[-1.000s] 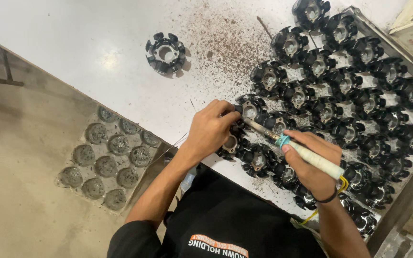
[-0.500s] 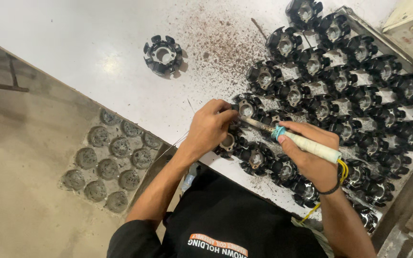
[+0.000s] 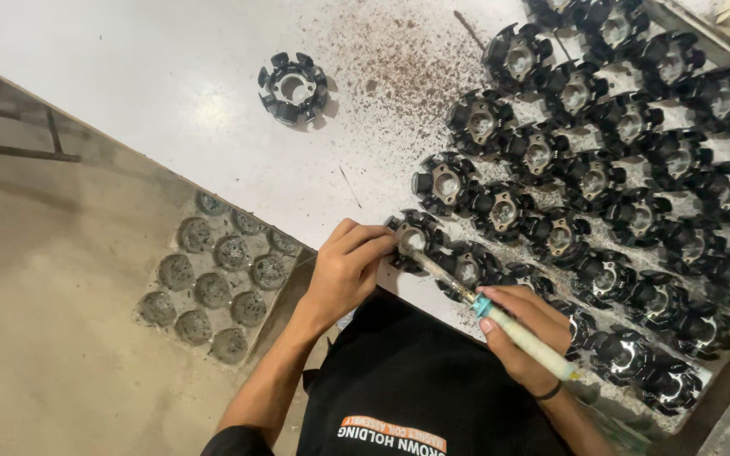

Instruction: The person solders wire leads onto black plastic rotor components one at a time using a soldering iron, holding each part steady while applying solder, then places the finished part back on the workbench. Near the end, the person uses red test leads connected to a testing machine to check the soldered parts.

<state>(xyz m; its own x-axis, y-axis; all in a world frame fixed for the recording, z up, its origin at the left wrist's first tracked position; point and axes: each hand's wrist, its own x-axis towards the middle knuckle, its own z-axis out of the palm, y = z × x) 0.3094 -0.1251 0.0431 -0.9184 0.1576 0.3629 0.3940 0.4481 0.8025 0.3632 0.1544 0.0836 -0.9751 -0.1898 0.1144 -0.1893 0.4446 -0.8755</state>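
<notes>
Steadying black part (image 3: 416, 236) at table edge (image 3: 238, 198): left hand (image 3: 344, 274); right hand (image 3: 527, 333) holding tool (image 3: 500, 317).

Bright overhead light glares on the white table (image 3: 171, 76); shadows short, focus sharp

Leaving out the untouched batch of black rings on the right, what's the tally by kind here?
Lone black ring: 1
Held black ring, in left hand: 1
Pale-handled tool, in right hand: 1
Round floor discs: 12
Total: 15
</notes>
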